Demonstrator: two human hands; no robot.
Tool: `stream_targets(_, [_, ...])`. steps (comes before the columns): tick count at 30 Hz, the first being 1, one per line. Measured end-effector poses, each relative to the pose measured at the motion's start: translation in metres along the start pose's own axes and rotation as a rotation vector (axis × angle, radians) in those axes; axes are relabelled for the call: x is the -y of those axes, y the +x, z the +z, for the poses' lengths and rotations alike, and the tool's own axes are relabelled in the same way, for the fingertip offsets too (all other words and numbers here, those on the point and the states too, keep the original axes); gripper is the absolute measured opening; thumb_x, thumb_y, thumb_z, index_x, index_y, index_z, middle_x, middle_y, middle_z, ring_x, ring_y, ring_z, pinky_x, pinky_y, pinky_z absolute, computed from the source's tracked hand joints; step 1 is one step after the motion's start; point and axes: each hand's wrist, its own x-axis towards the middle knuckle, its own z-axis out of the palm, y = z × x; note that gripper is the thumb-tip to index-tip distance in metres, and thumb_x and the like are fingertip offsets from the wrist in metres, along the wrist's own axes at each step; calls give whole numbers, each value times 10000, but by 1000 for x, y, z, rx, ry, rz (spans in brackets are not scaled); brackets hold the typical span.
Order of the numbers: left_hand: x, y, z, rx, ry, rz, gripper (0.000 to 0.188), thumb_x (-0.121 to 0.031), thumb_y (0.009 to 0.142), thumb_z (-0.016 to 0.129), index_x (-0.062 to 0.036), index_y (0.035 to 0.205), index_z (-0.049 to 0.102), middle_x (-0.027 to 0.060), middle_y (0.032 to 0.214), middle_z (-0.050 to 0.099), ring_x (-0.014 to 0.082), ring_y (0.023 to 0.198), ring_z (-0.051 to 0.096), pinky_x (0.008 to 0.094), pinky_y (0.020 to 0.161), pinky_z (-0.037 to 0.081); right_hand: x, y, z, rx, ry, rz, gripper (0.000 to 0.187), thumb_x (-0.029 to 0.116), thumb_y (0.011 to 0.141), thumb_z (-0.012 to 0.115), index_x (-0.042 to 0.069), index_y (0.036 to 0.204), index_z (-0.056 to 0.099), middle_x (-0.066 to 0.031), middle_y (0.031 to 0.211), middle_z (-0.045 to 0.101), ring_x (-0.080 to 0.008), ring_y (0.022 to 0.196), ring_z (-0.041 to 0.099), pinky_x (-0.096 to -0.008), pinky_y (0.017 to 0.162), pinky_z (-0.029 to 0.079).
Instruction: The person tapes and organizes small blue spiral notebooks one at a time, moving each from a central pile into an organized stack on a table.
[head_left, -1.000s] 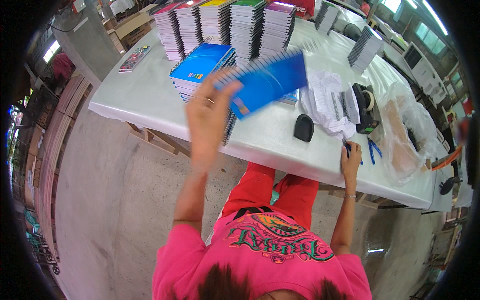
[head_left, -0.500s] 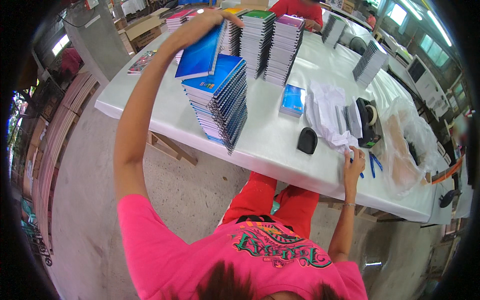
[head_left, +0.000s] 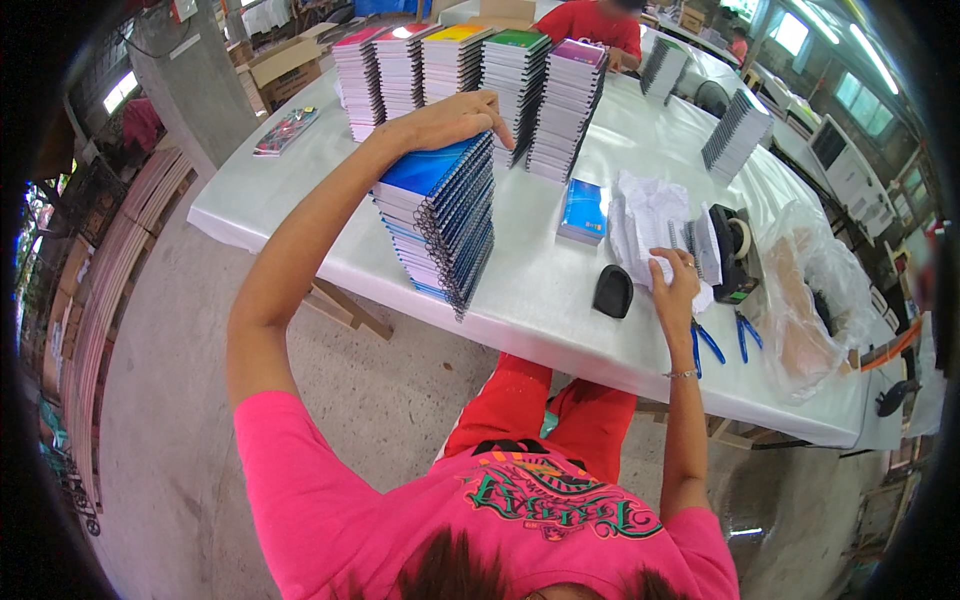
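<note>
My left hand (head_left: 455, 121) lies over the top of a tall stack of blue-covered spiral notebooks (head_left: 440, 225). Its fingers are curled over the coil edge of the top notebook (head_left: 435, 170), which sits flat on the pile. My right hand (head_left: 676, 278) is above the near part of a crumpled white paper (head_left: 650, 205), fingers apart, with nothing visible in it. Loose wire coils (head_left: 690, 236) lie on that paper, just beyond the fingers. Two blue-handled pliers (head_left: 708, 342) lie near my right wrist.
Several notebook stacks with pink, yellow, green and purple (head_left: 565, 110) covers line the far side. A small blue pad (head_left: 584, 210), a black cup-like object (head_left: 613, 291), a tape dispenser (head_left: 738, 250) and a plastic bag (head_left: 815, 300) share the table. A person in red (head_left: 600, 28) sits opposite.
My left hand has lowered the tilted blue notebook onto the stack. My right hand has moved away from the pliers, up and left to the crumpled paper.
</note>
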Motion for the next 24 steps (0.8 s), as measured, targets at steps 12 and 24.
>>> stream_targets(12, [-86, 1, -20, -333, 94, 100, 429, -182, 918, 386, -132, 1278, 616, 129, 980, 490, 260, 984, 505, 343, 944, 392, -24, 58, 136, -23, 137, 313, 533, 410, 883, 664, -86, 1074, 632, -253, 949, 639, -321, 871, 618, -394, 799, 492])
stream_targets(24, [-136, -11, 156, -513, -589, -164, 333, -170, 936, 571, -99, 1258, 618, 81, 1073, 547, 174, 1004, 535, 300, 877, 436, -38, 50, 122, 76, 339, 466, 266, 159, 810, 747, 5, 962, 594, -106, 842, 663, -154, 670, 638, -288, 567, 512])
